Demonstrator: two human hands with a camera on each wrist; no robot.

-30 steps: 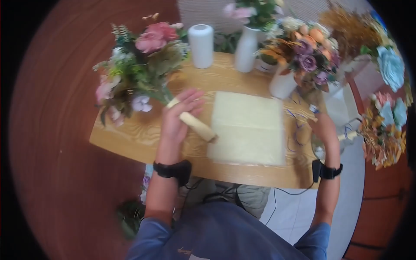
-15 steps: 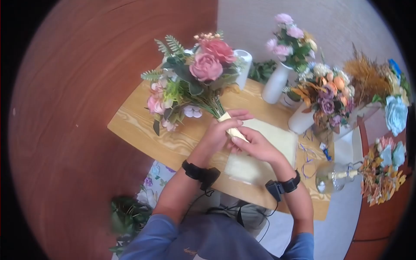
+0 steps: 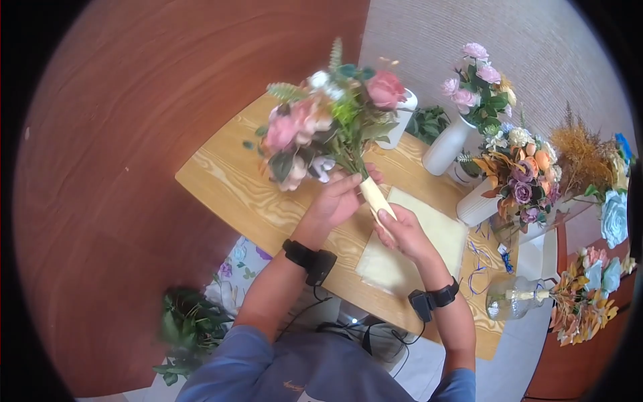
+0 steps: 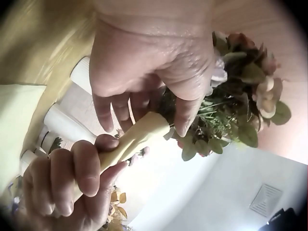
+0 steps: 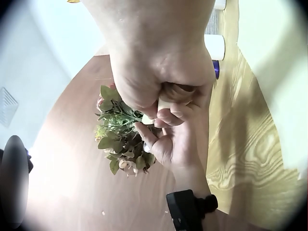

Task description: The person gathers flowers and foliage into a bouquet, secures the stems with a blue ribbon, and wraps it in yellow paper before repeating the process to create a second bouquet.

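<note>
A bouquet of artificial pink flowers and green leaves is held tilted above the table, its stems bound in a cream paper wrap. My right hand grips the lower part of the wrap, fingers curled round it in the left wrist view. Near the wrap's top edge is my left hand, its thumb beside the stems and its fingers loosely extended behind them. The left wrist view shows a gap between these left fingers and the wrap.
Cream paper sheets lie on the wooden table under the right hand. A white vase with pink flowers and a ribbed vase stand behind. Blue ribbon and a glass jar are at the right.
The right hand has come from the table's right side and taken the wrap's lower end. The left hand's hold has loosened, and the bouquet has turned, showing different blooms.
</note>
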